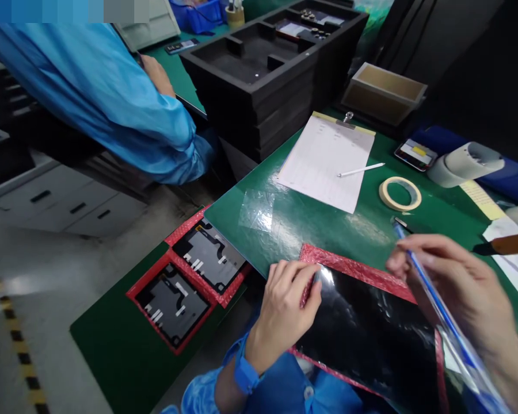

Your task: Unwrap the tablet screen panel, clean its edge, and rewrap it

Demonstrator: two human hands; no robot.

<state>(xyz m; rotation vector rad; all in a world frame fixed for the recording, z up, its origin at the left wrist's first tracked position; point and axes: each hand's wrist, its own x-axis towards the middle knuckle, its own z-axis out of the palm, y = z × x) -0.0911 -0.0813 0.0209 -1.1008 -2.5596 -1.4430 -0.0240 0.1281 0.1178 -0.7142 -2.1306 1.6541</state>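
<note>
A glossy black panel (pixel 371 333) lies over red bubble wrap (pixel 349 259) at the front edge of the green table, close to my body. My left hand (pixel 287 310), with a blue band at the wrist, is closed on the panel's left upper corner; its fingertips press on the edge there. My right hand (pixel 461 293) is raised above the panel's right side. Its fingers are closed around a long, thin blue and clear pen-like tool (pixel 429 290), slanting with its upper end toward the tape roll. Motion blurs the tool's lower end.
A clipboard with paper (pixel 328 158), a white pen (pixel 360 169), a masking tape roll (pixel 400 194) and a phone (pixel 415 154) lie beyond. Two grey panels (pixel 172 302) in red wrap rest lower left. Black trays (pixel 259 103) stand stacked behind. A co-worker's blue sleeve (pixel 125 109) is at left.
</note>
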